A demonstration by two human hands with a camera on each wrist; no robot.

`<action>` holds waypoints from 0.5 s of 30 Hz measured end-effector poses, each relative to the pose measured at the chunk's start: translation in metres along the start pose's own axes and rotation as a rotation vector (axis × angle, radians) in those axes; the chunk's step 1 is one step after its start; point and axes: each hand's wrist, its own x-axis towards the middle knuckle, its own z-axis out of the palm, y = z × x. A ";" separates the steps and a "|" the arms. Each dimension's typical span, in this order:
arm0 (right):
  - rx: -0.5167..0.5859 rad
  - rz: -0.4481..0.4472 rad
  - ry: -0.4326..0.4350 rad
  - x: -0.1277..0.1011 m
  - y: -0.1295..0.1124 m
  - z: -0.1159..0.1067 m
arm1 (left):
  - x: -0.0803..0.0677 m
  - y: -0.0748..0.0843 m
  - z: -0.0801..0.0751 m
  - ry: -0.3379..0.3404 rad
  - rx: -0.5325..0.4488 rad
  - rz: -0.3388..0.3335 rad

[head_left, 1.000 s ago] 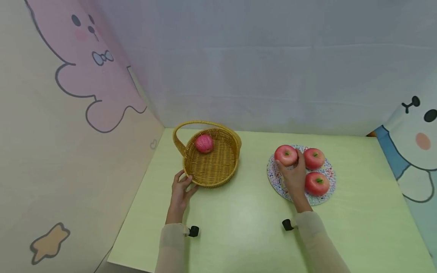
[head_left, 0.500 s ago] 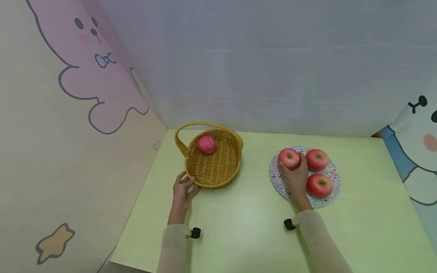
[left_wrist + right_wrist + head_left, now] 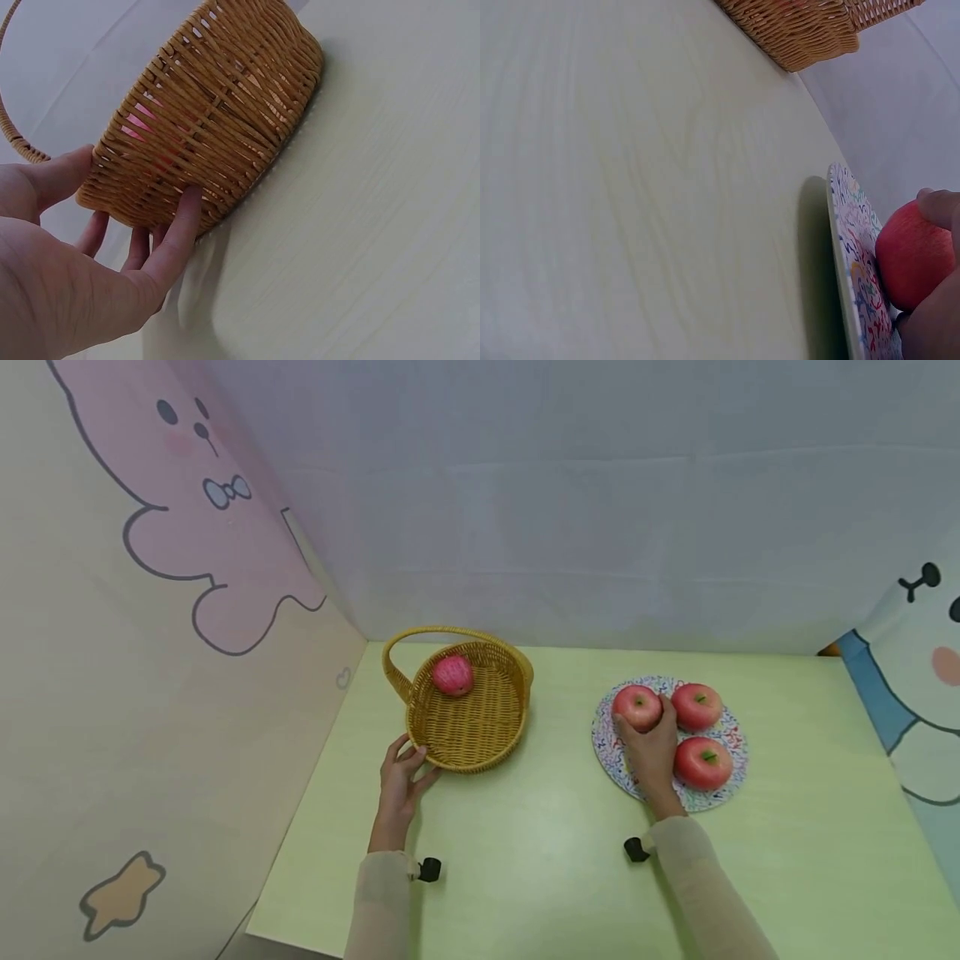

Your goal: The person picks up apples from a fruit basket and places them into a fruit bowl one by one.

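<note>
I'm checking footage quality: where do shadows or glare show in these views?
Head view: a faint bright patch on the table; left wrist view: a soft shadow on the table beside the left hand; right wrist view: a dark shadow along the plate.

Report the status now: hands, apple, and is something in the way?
Left hand holds basket at rim. Right hand grips apple on plate. Two other apples close by; nothing seen between plate and basket.
</note>
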 end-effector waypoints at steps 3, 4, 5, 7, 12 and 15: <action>-0.006 -0.002 -0.007 -0.002 -0.001 0.000 | 0.000 0.000 -0.001 0.006 0.004 0.002; -0.009 -0.003 -0.009 -0.002 -0.001 0.000 | 0.000 0.000 -0.001 0.006 0.003 0.003; -0.014 -0.006 -0.011 -0.002 -0.001 0.000 | 0.000 0.000 -0.001 0.005 0.000 0.003; -0.025 -0.011 -0.016 -0.002 -0.001 0.000 | 0.000 0.000 -0.001 0.004 -0.006 0.003; -0.059 -0.024 -0.012 -0.003 -0.001 -0.001 | 0.002 -0.002 -0.002 0.000 -0.007 0.004; -0.071 -0.036 0.002 -0.005 -0.002 -0.001 | 0.002 -0.002 -0.002 -0.003 -0.004 0.003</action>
